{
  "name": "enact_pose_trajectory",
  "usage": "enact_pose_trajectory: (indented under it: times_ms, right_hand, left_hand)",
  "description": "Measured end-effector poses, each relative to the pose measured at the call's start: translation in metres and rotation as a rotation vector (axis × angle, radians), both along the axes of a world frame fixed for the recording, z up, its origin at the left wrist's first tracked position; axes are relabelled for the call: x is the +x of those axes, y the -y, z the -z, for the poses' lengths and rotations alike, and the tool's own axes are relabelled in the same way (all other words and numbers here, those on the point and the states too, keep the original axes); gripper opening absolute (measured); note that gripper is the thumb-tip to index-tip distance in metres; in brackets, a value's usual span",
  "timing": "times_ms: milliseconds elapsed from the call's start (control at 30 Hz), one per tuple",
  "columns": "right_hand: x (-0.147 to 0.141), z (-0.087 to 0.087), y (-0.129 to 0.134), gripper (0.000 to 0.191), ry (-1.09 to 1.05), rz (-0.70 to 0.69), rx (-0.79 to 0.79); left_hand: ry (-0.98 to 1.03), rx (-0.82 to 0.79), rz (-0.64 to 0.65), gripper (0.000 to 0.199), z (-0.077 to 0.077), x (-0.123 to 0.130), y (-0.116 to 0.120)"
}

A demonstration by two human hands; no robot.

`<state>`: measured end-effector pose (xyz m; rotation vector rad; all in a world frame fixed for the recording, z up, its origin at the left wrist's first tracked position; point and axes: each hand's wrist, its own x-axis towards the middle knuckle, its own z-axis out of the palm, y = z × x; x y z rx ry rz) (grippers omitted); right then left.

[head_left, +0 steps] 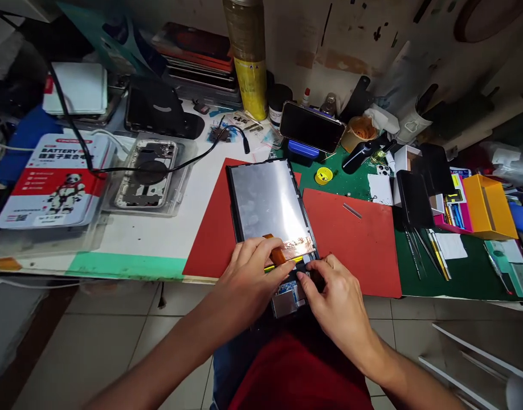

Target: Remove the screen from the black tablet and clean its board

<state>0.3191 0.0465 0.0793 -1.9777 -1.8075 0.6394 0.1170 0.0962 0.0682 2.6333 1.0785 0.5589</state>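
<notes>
Fingertips of both hands meet at the near end of an opened tablet panel (268,199) that overhangs the bench edge above the person's lap. On the left hand (248,279) the fingers are bent and bunched, pressing down on an orange flex cable (276,253) where it folds across the panel; whether they pinch it or only hold it flat cannot be told. The right hand (336,304) curls in from the other side, thumb and forefinger drawn together at a small dark part beside the cable, close enough to look like a pinch, though what lies between them is hidden. Just below both sets of fingertips sits the exposed circuit board (287,293) with its blue and silver parts, and just beyond them runs a strip of copper-coloured foil (298,247) across the panel's width. Judging by this, the panel is already opened and turned silver back up, while the work at the cable end looks unfinished, since both hands are on it. Under the panel, beyond the fingers, lie two red mats (355,239). Right of the right hand, tweezers (415,250) rest on a green mat. Far past the fingertips, a phone (311,126) stands propped in a blue holder, with a yellow spray can (248,57) to its left. Far off to the left of the left hand are a bare phone housing (148,173) in a clear tray and a white-and-red battery box (54,179).
</notes>
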Motion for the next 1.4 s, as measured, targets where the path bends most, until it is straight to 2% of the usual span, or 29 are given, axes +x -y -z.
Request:
enact_pose_trajectory:
  times_ms: [100,300,500,633,833,1000,1133,1400]
  right_hand:
    - [-0.003,0.0,0.001,0.002,-0.047,0.013,0.027]
    - [-0.01,-0.001,0.01,0.016,-0.172,-0.098,0.188]
    - [-0.022,0.017,0.028,0.023,0.021,-0.198,0.503]
    - [-0.028,0.024,0.033,0.021,0.098,-0.24,0.584]
    - [-0.034,0.02,0.034,0.023,0.166,-0.267,0.635]
    - [-0.043,0.021,0.036,0.027,0.191,-0.243,0.632]
    - [-0.049,0.02,0.034,0.028,0.19,-0.235,0.647]
    - [-0.05,0.019,0.036,0.033,0.235,-0.264,0.592]
  left_hand:
    - [-0.031,0.022,0.012,0.031,0.0,0.002,-0.007]
    - [-0.085,0.046,0.016,0.022,-0.004,0.006,-0.013]
    - [-0.096,0.036,0.022,0.02,-0.006,0.012,-0.02]
    - [-0.109,-0.004,0.051,0.02,-0.01,0.014,-0.025]
    - [-0.08,-0.035,0.068,0.018,-0.009,0.015,-0.031]
    - [-0.052,-0.068,0.079,0.027,-0.007,0.015,-0.035]
    - [-0.041,-0.066,0.097,0.027,-0.006,0.014,-0.035]
    - [-0.032,-0.037,0.083,0.031,-0.006,0.017,-0.036]
